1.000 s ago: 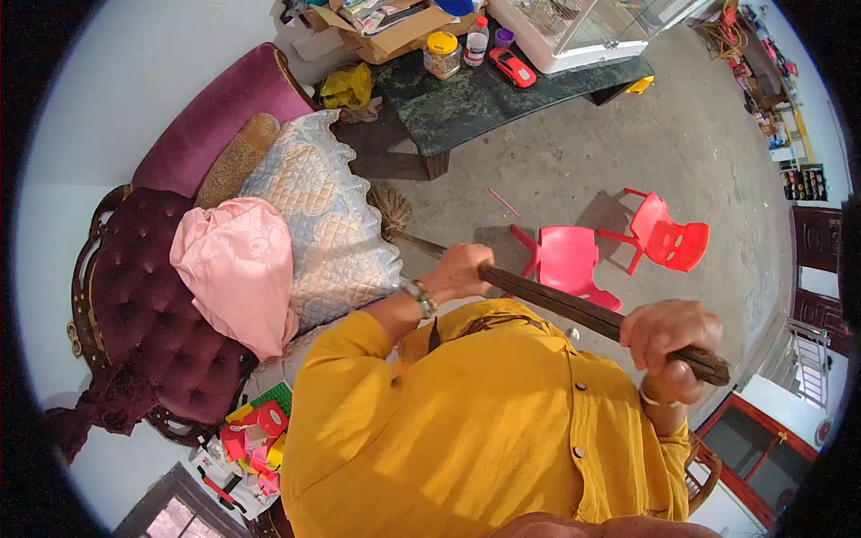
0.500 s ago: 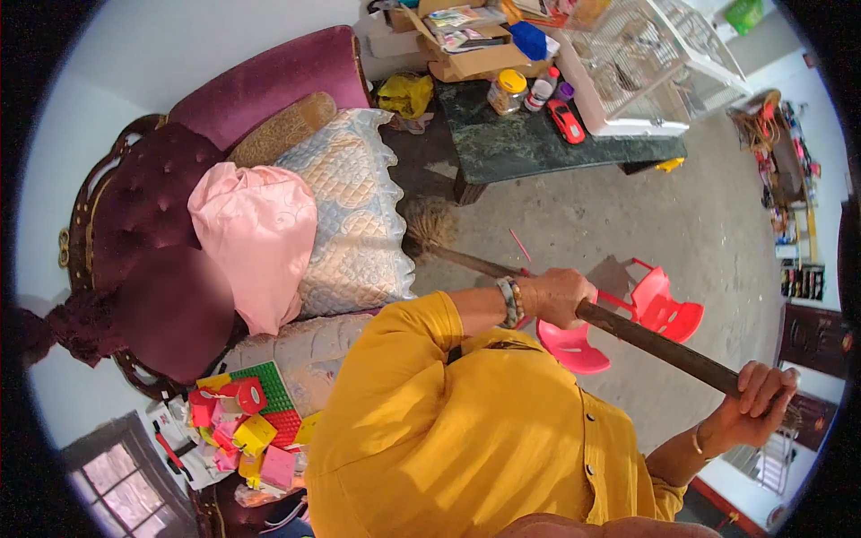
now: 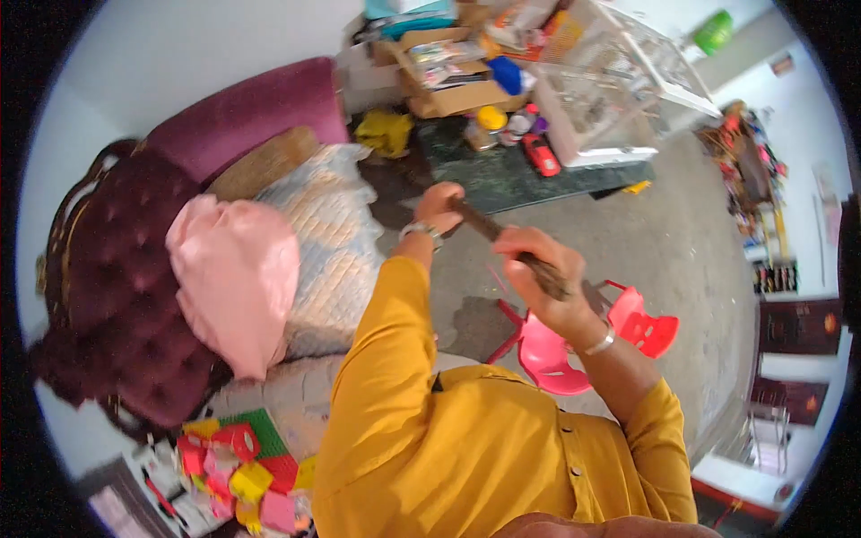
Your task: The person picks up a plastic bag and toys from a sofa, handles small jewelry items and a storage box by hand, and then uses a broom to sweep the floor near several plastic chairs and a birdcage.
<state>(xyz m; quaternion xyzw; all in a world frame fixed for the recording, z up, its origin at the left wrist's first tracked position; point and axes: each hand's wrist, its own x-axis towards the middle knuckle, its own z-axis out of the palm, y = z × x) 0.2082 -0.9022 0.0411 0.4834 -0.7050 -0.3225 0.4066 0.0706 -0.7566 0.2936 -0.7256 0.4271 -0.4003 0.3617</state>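
A dark wooden broom handle (image 3: 479, 219) slants over the floor beside the green-topped low table (image 3: 502, 186). My left hand (image 3: 438, 208), with a beaded bracelet at the wrist, is wrapped round its farther part. Nearer its end, my right hand (image 3: 547, 269) has its fingers closed round the same handle, and a bangle sits on that wrist. The broom's head is hidden beyond my left hand. Below my right hand stands a pink child's chair (image 3: 543, 354), with a red child's chair (image 3: 644, 325) to its right.
A purple sofa (image 3: 126, 278) with a pink cloth bundle (image 3: 238, 278) and quilted cushion (image 3: 332, 242) lines the left. Toy blocks (image 3: 251, 480) are heaped at lower left. The table bears a jar (image 3: 484, 130), red toy car (image 3: 541, 154) and white cage (image 3: 592, 117). A yellow bag (image 3: 386, 133) lies beside it.
Both hands have moved left and away from me, pushing the broom toward the table. My right hand came in from the far right. The broom's straw head has gone out of sight.
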